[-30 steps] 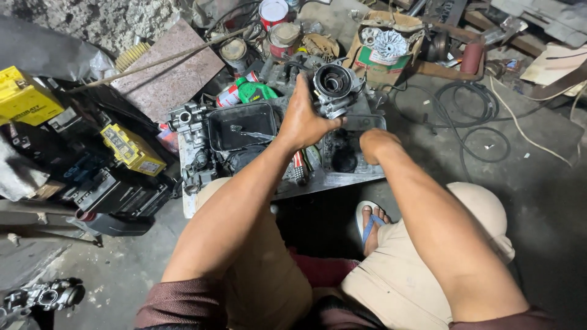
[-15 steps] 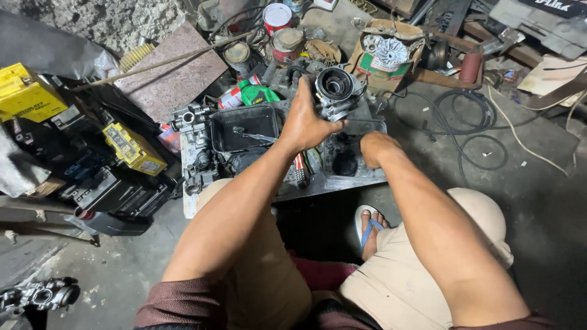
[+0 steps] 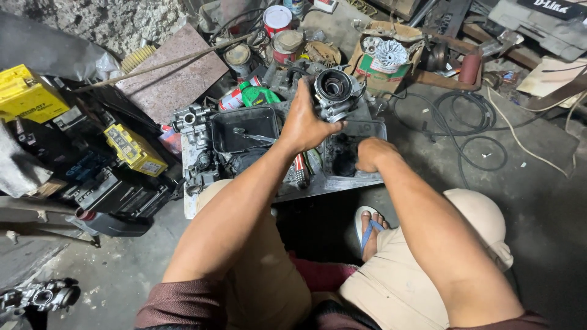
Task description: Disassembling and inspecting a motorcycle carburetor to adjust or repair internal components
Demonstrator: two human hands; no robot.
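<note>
The left hand (image 3: 304, 125) is clamping a carburettor (image 3: 333, 93) above the tray (image 3: 235, 127) while the right hand (image 3: 371, 153), fingers hidden, is reaching below; its one-handed grip is risking a drop.

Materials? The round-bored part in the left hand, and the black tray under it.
Grey round-bored engine part in the left hand: looks like cast metal, probably aluminium; dull grey, rough ribbed surfaces, grimy. Black rectangular tray: probably plastic; glossy, smooth rounded rim, though painted metal can't be excluded.

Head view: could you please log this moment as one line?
left hand: holds carburetor up | right hand: reaching into tray
</note>
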